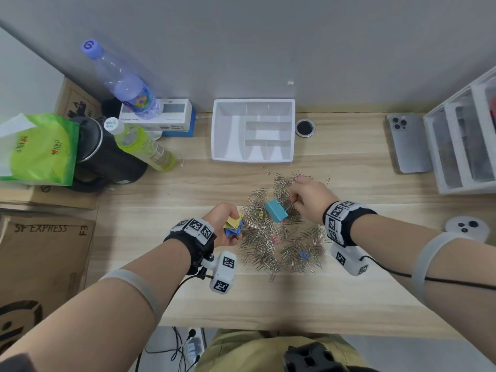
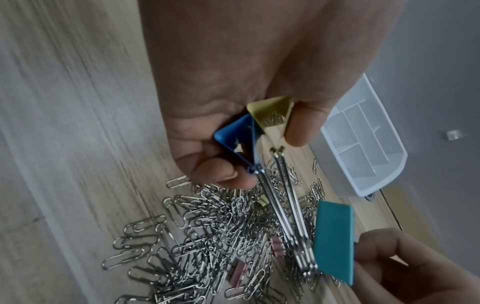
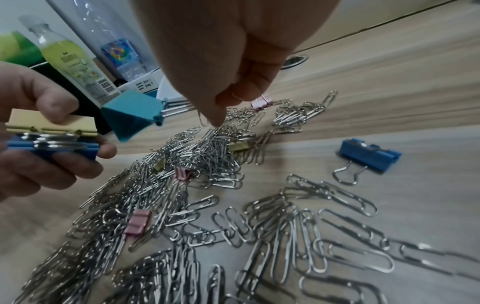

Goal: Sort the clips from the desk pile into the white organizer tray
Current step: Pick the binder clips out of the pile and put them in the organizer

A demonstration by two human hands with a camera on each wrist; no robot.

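My left hand (image 1: 233, 230) grips a yellow binder clip (image 2: 271, 115) and a blue binder clip (image 2: 235, 136) together, just left of the pile. By its wire handles my right hand (image 1: 294, 199) pinches a teal binder clip (image 1: 276, 210), which hangs over the pile close to the left hand's clips. The pile of silver paper clips (image 1: 279, 237) spreads over the desk middle, with small pink clips (image 3: 137, 222) and another blue binder clip (image 3: 369, 154) in it. Against the wall behind the pile stands the white organizer tray (image 1: 222, 130).
Two bottles (image 1: 142, 140), a black kettle (image 1: 107, 157) and a green bag (image 1: 40, 149) crowd the desk's left. At the right lie a phone (image 1: 410, 143) and a white drawer unit (image 1: 461, 140). A cable hole (image 1: 305, 128) sits beside the tray. Cardboard boxes (image 1: 43, 264) stand left of the desk.
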